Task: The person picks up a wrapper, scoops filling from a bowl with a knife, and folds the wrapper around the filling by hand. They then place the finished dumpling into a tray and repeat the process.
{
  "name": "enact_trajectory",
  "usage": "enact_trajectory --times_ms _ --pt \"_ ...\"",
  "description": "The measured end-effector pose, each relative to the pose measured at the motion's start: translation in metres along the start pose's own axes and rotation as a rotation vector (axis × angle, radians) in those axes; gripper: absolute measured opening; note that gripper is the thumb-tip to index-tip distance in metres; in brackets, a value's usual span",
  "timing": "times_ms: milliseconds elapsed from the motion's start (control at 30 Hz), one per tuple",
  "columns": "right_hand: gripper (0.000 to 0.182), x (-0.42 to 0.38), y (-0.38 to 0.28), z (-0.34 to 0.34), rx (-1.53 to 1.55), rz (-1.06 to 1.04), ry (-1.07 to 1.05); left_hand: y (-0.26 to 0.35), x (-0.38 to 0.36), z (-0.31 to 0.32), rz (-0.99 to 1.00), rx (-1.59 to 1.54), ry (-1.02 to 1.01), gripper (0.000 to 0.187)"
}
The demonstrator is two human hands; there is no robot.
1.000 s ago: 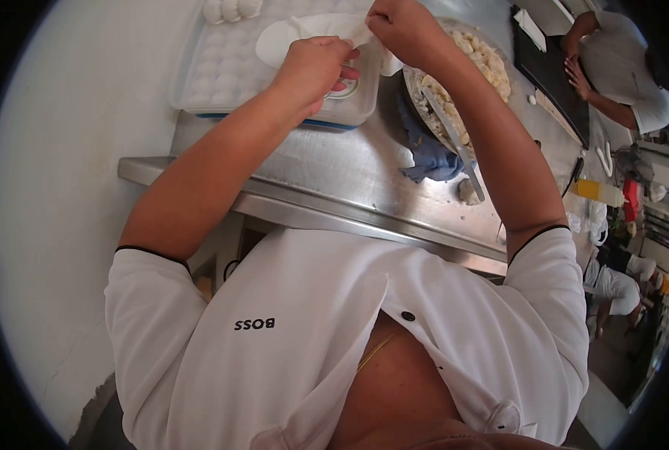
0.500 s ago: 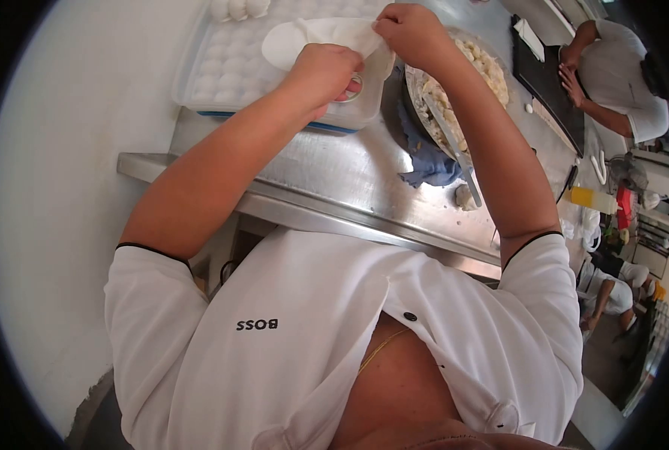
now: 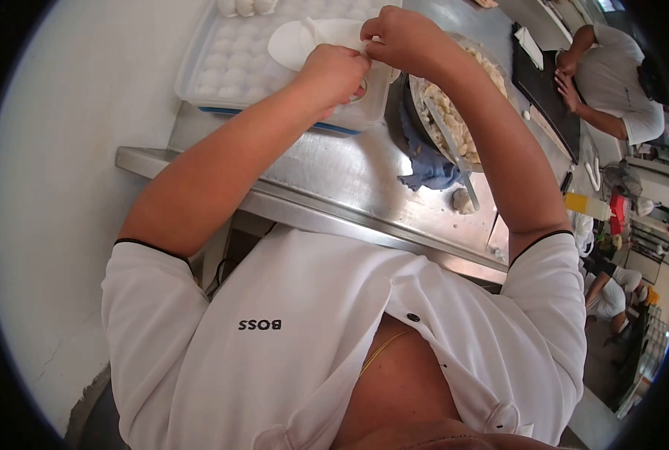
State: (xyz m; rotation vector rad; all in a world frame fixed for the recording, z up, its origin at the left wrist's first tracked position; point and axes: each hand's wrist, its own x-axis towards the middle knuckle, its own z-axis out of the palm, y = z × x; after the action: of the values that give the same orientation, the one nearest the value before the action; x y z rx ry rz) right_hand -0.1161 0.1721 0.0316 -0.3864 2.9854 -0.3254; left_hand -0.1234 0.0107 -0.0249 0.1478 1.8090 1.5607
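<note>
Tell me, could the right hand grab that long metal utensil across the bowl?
Probably yes: the long metal utensil lies uncovered beside the right forearm, its near end jutting past the bowl's rim. But the right hand appears busy at the pale sheet, so it may need freeing first.

- Upper garment: a white shirt (image 3: 222, 382) is worn; the fabric is loosely creased.
- Sleeves: the left sleeve (image 3: 150, 300) and the right sleeve (image 3: 548, 300) are cut short, and each hem is edged with narrow black trim (image 3: 154, 250).
- Marking: black capital lettering (image 3: 260, 325), reading "BOSS", is placed on the left chest and is seen inverted.
- Fastening: a dark round button (image 3: 413, 318) is fitted at the neck opening, which is left unfastened.
- Neck: a thin gold-coloured chain (image 3: 380, 347) is worn within the opening.
</note>
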Motion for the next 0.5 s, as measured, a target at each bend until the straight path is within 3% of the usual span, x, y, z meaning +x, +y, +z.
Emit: enact_trajectory --times_ms 100,200,367,500 --pt "0.025 0.01 0.008 0.01 -0.077 0.039 -0.077 -0.002 0.002 0.0 0.004 -0.018 0.006 0.025" --pt "0.025 0.015 0.031 0.026 0.091 0.009 0.082 -0.002 0.001 -0.001 -0.016 -0.025 -0.006 0.025" --pt "0.024 0.007 0.025 0.022 0.256 0.253 0.314 0.001 -0.001 -0.001 -0.042 0.058 -0.047 0.026" --pt "0.024 -0.012 -0.008 0.001 0.538 0.485 0.246 0.003 -0.002 -0.001 -0.063 0.083 -0.054 0.024"
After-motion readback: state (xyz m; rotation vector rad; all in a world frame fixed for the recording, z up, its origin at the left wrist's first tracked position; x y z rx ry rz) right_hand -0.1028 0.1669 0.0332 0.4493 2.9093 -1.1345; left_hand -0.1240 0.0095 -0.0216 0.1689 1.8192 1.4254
